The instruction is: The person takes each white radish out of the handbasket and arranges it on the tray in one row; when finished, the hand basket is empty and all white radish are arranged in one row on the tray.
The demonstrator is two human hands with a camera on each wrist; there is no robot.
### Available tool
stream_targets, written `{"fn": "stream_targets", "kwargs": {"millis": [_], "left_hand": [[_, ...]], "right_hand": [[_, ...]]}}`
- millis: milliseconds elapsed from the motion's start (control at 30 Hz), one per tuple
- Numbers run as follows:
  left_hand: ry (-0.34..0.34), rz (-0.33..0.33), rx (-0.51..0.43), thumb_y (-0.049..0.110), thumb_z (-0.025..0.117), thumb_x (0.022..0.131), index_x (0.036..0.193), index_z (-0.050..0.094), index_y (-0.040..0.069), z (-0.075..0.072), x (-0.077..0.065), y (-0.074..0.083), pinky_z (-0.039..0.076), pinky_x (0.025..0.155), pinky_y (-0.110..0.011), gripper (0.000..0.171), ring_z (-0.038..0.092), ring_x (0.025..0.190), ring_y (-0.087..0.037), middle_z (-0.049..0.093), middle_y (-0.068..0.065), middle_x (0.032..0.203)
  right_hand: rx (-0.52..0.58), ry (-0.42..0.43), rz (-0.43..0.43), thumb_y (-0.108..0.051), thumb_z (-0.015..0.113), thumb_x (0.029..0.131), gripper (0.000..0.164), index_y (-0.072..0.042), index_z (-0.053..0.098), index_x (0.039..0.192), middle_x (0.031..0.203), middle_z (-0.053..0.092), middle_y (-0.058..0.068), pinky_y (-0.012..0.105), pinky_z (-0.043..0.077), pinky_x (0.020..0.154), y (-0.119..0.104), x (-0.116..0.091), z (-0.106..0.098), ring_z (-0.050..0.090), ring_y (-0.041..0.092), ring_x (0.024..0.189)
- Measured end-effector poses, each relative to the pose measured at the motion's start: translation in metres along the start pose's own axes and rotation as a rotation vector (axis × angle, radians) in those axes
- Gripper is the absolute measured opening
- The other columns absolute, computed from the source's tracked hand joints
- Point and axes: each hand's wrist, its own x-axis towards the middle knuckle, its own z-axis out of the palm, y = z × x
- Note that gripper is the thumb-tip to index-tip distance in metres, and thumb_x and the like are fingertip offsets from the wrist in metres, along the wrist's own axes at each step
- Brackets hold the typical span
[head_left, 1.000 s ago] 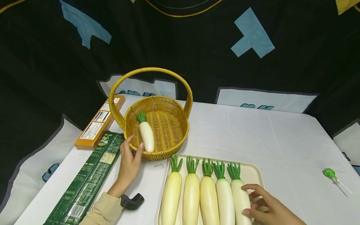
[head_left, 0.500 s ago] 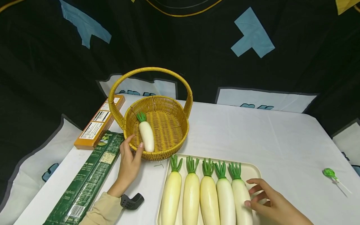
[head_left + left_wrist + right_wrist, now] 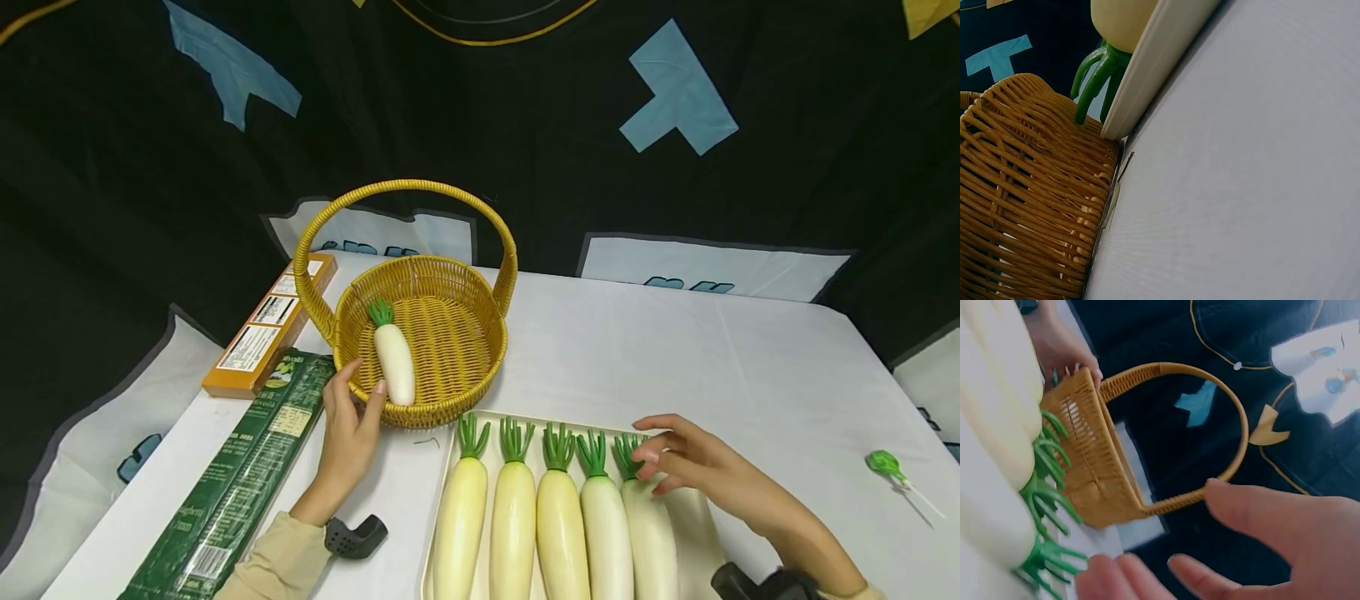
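Note:
My left hand (image 3: 351, 437) holds the near left rim of a woven yellow basket (image 3: 491, 367), its thumb and fingers at the edge. Inside the basket lies one small white radish (image 3: 394, 364) with a green top. My right hand (image 3: 697, 462) hovers over the leaves of the rightmost large white radish (image 3: 651, 533), fingers loosely bent and apart, with nothing between them. In the right wrist view, its thumb and fingers (image 3: 1254, 515) are spread. Several large radishes (image 3: 513, 525) lie side by side on a cream tray (image 3: 693, 533), leaves pointing away from me.
To the left lie a green spaghetti packet (image 3: 232, 483) and an orange box (image 3: 270, 333). A green lollipop (image 3: 885, 463) lies on the white table (image 3: 780, 392) at the right. A dark curtain (image 3: 465, 125) hangs behind.
My right hand has come off the side of the rightmost radish and moved up and forward over its leaves. The left hand stays at the basket rim.

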Motion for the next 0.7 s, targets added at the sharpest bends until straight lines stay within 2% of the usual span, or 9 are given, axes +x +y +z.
{"fn": "stream_targets", "kwargs": {"millis": [100, 267, 433, 533, 700], "left_hand": [[-0.005, 0.0, -0.005, 0.035, 0.041, 0.095, 0.139, 0.023, 0.012, 0.0, 0.0, 0.0, 0.031, 0.09, -0.05, 0.052, 0.033, 0.114, -0.033, 0.016, -0.021, 0.142], [-0.006, 0.004, -0.016, 0.035, 0.041, 0.095, 0.139, 0.023, 0.012, 0.0, 0.001, 0.0, 0.028, 0.095, -0.055, 0.052, 0.029, 0.123, -0.037, 0.015, -0.021, 0.143], [-0.01, -0.001, -0.019, 0.035, 0.042, 0.095, 0.139, 0.023, 0.012, 0.001, 0.001, 0.0, 0.03, 0.092, -0.051, 0.053, 0.031, 0.119, -0.034, 0.015, -0.02, 0.142], [-0.016, -0.005, -0.009, 0.035, 0.041, 0.095, 0.139, 0.023, 0.012, 0.001, 0.0, 0.0, 0.031, 0.089, -0.049, 0.053, 0.032, 0.114, -0.033, 0.015, -0.02, 0.143], [-0.007, 0.003, -0.007, 0.034, 0.041, 0.095, 0.139, 0.023, 0.012, 0.0, 0.0, 0.0, 0.028, 0.095, -0.053, 0.052, 0.029, 0.123, -0.036, 0.015, -0.02, 0.143]], "right_hand": [[0.045, -0.062, 0.012, -0.02, 0.04, 0.098, 0.04, -0.003, 0.033, 0.134, 0.119, 0.053, 0.024, 0.035, 0.05, 0.081, -0.007, 0.02, -0.002, 0.059, 0.018, 0.1], [0.137, -0.154, 0.015, -0.026, 0.041, 0.097, 0.048, 0.0, 0.033, 0.136, 0.125, 0.052, 0.021, 0.033, 0.047, 0.088, -0.02, 0.06, 0.004, 0.056, 0.02, 0.108], [0.236, -0.201, 0.028, -0.027, 0.047, 0.094, 0.051, -0.001, 0.034, 0.136, 0.126, 0.052, 0.018, 0.034, 0.046, 0.092, -0.032, 0.097, 0.025, 0.056, 0.025, 0.111], [0.294, -0.21, 0.012, -0.026, 0.05, 0.093, 0.048, -0.004, 0.036, 0.134, 0.127, 0.051, 0.02, 0.035, 0.045, 0.094, -0.04, 0.116, 0.043, 0.055, 0.029, 0.112], [0.422, -0.168, -0.094, -0.016, 0.046, 0.095, 0.042, -0.003, 0.035, 0.133, 0.132, 0.044, 0.025, 0.035, 0.041, 0.098, -0.053, 0.151, 0.071, 0.051, 0.029, 0.116]]}}
